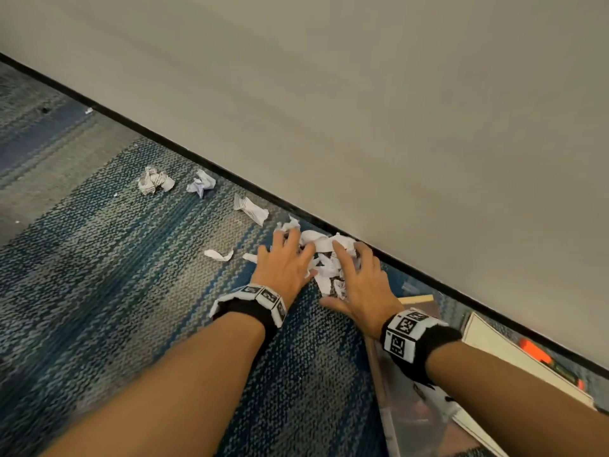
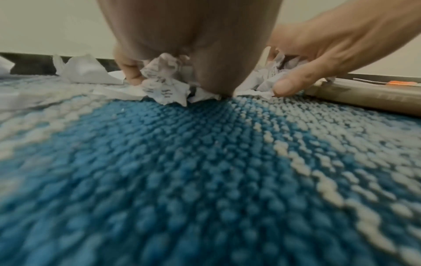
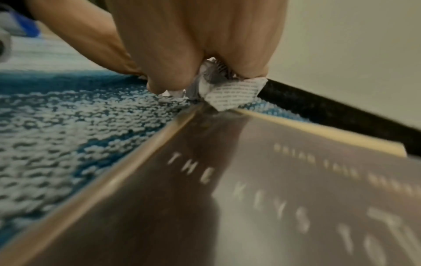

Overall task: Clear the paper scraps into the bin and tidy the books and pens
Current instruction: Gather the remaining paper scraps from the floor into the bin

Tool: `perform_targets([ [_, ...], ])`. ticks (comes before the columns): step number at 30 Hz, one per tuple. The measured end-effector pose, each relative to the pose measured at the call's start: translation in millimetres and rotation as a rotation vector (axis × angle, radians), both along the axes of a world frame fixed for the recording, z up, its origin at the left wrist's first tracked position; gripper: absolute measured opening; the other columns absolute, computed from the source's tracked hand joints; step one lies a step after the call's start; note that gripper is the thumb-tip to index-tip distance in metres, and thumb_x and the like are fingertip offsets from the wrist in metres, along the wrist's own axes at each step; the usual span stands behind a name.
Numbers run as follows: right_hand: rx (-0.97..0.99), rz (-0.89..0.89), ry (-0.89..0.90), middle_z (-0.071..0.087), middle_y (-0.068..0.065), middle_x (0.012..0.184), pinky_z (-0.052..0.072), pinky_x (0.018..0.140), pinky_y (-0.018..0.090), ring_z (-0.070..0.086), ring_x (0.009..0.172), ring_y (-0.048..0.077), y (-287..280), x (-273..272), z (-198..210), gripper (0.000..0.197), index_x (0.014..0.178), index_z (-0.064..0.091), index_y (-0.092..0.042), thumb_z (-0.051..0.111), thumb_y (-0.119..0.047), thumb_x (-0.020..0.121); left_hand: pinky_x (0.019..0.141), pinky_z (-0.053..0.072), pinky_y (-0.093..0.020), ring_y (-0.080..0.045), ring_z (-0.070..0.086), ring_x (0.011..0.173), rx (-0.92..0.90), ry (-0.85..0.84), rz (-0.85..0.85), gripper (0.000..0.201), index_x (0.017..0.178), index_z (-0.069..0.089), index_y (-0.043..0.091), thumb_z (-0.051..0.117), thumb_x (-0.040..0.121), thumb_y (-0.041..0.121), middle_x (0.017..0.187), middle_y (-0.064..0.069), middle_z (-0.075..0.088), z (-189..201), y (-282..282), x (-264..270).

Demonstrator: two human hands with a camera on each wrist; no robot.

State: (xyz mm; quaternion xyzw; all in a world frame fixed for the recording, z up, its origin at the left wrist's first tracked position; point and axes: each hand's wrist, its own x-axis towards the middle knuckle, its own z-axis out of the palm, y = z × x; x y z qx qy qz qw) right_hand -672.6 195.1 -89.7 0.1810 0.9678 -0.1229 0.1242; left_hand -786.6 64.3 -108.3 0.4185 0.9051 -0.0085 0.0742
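Observation:
A pile of torn and crumpled paper scraps [image 1: 324,250] lies on the carpet against the black baseboard. My left hand [image 1: 293,255] and right hand [image 1: 354,272] are both down on the pile, one on each side. In the left wrist view the left fingers [image 2: 129,72] curl round a printed scrap [image 2: 166,86]. The right hand [image 2: 314,59] grips more scraps beside it. In the right wrist view the right fingers [image 3: 168,77] pinch a printed scrap [image 3: 232,93]. A brown book [image 3: 250,180] lies under my right wrist.
Loose crumpled papers [image 1: 155,181], [image 1: 201,183], [image 1: 250,208] and a strip [image 1: 219,255] lie to the left on the blue-grey carpet [image 1: 131,291]. A pale book [image 1: 507,354] and an orange pen [image 1: 535,352] lie by the wall [image 1: 395,110] at the right.

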Motion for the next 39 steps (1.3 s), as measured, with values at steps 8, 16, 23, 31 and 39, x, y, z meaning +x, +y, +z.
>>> perform_targets([
  [8,0.11,-0.118,0.102,0.032,0.014,0.135,0.041,0.093,0.047,0.037,0.118,0.033,-24,-32,-21,0.082,0.147,0.028,-0.023,0.044,-0.071,0.083,0.075,0.047,-0.041,-0.031,0.052,0.098,0.196,-0.253,0.063,0.035,0.126,0.04,0.018,0.045,0.095,0.034,0.118,-0.009,0.044,9,-24,-17],
  [16,0.031,-0.07,-0.015,0.047,0.018,0.12,0.046,0.081,0.043,0.056,0.102,0.039,-25,-55,-12,0.032,0.123,0.045,-0.01,0.042,-0.032,0.1,0.074,0.051,-0.042,-0.034,0.056,0.097,0.237,-0.205,0.297,0.079,0.153,0.0,0.024,0.051,0.094,0.028,0.132,-0.017,0.034,16,-36,-32],
  [23,-0.013,-0.105,0.146,0.054,0.015,0.108,0.039,0.073,0.037,0.055,0.096,0.036,-18,-24,27,0.029,0.107,0.055,-0.007,0.049,-0.032,0.093,0.095,0.048,-0.05,-0.043,0.04,0.127,-0.096,-0.218,0.025,0.063,0.152,0.012,0.025,0.044,0.098,0.029,0.159,-0.013,0.005,16,-5,-36],
  [31,0.028,-0.242,0.135,0.049,0.01,0.107,0.039,0.069,0.037,0.056,0.087,0.036,14,33,23,0.021,0.103,0.047,-0.01,0.052,-0.027,0.092,0.074,0.048,-0.04,-0.031,0.057,0.1,0.067,-0.166,0.015,0.041,0.122,0.052,0.015,0.039,0.096,0.044,0.118,-0.007,0.052,28,-6,-7],
  [39,0.253,-0.024,-0.042,0.052,0.009,0.11,0.052,0.073,0.036,0.055,0.097,0.029,-24,34,-5,0.061,0.12,0.053,-0.016,0.042,-0.066,0.085,0.07,0.048,-0.037,-0.031,0.052,0.107,-0.052,-0.045,0.107,0.047,0.113,0.06,0.013,0.029,0.101,0.047,0.115,-0.008,0.054,20,-35,7],
])
